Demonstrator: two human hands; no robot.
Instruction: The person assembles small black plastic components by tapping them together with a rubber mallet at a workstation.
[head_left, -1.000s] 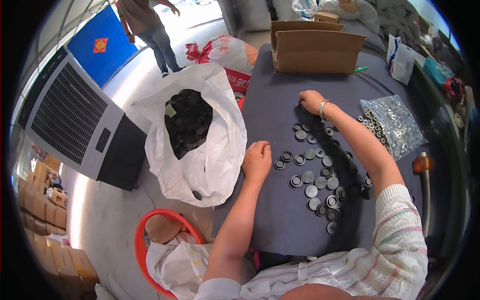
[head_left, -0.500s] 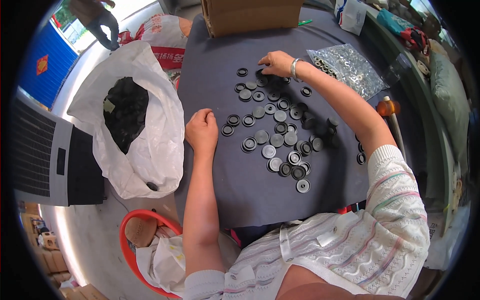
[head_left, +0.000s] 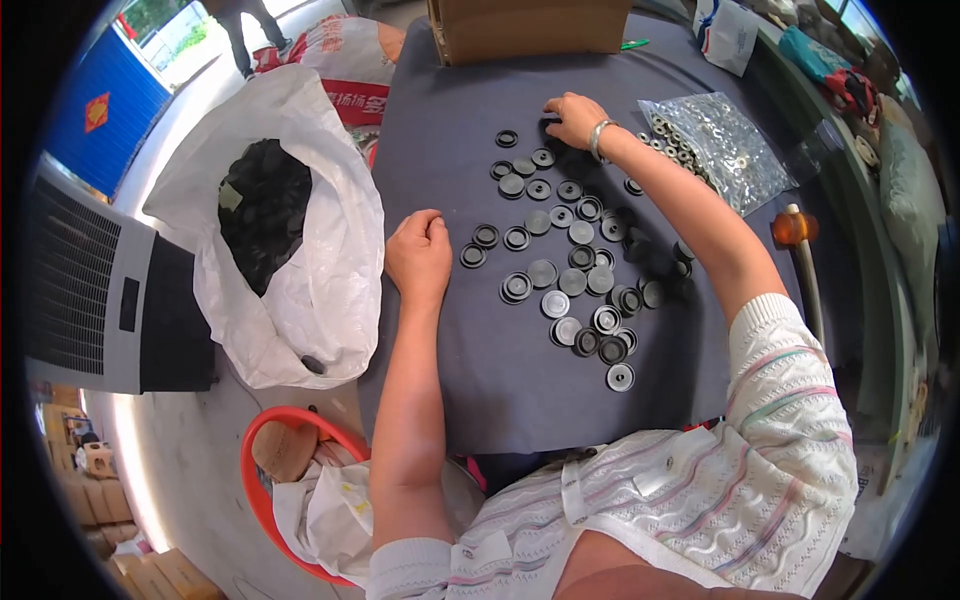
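Clock directions run from mid-view; I watch from afar through the head camera. About three dozen discs [head_left: 580, 232], round, black and grey, lie on a dark cloth [head_left: 500, 400] between twelve and four o'clock, some apart, some overlapping.

At one o'clock the right hand [head_left: 577, 122] reaches down to the cloth just beyond the discs, its fingers bent and dipping into a dark patch; I cannot tell whether they pinch anything. At ten o'clock, near the middle, the left hand [head_left: 417, 258] rests at the cloth's edge in a loose fist. Nothing pokes out of it; its inside is hidden from me.

Just beside it, between nine and ten, a white sack [head_left: 340, 260] gapes open on a dark heap. At two o'clock a clear bag [head_left: 740, 150] spills small rings [head_left: 672, 143].

I judge the discs light, stiff and hard to break, like moulded plastic. Their flat faces may slide under a fingertip, so I would pinch each across its rim; overlapping ones offer a raised edge.

I make out no writing on the discs. At eleven o'clock a red sack [head_left: 352, 98] bears large white characters; between one and two, a paper bag [head_left: 727, 38] has a blue and red mark too small to make out.
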